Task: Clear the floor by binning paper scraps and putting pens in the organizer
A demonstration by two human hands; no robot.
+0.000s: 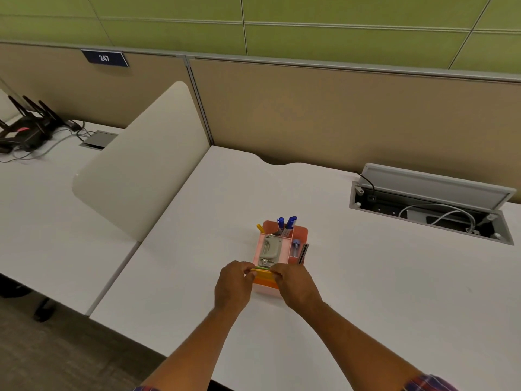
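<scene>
A pink desk organizer (299, 233) stands on the white desk (366, 292). Its back compartment holds two blue markers (290, 222) and a yellow pen (260, 228). A grey stapler (270, 249) lies in the middle compartment, and a small blue-capped item (295, 246) and dark pens (304, 253) sit on the right side. Both hands are at the organizer's near edge. My left hand (234, 286) and my right hand (296, 283) pinch the two ends of thin yellow and green pens (262, 270), held level over the front compartment. The front compartment is mostly hidden by my hands.
An open cable well (428, 210) with white and black cords sits at the back right. A cream divider panel (141, 165) separates the neighbouring desk, which carries a black router (28, 128) and cables. Beige partitions run behind. Grey carpet (42, 356) shows at the lower left.
</scene>
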